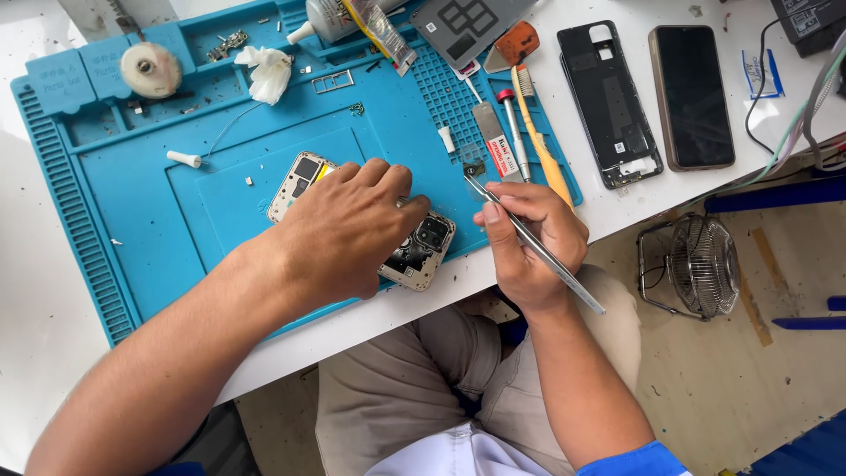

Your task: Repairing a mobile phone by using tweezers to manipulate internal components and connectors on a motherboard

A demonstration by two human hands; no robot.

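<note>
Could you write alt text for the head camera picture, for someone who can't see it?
A person's left hand presses on an opened phone with its back removed lying on a blue silicone repair mat, while the right hand holds thin metal tweezers. A black phone back cover and a dark phone screen lie on the white table.

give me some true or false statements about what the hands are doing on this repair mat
1. The left hand rests on an opened phone lying on the blue repair mat. True.
2. The right hand holds a screwdriver. False: it holds metal tweezers.
3. A black phone back cover lies on the white table, right of the mat. True.
4. The small wire-caged fan stands on the mat. False: it sits on the floor beside the person's knee.
5. A crumpled white tissue lies near the mat's top edge. True.
</note>
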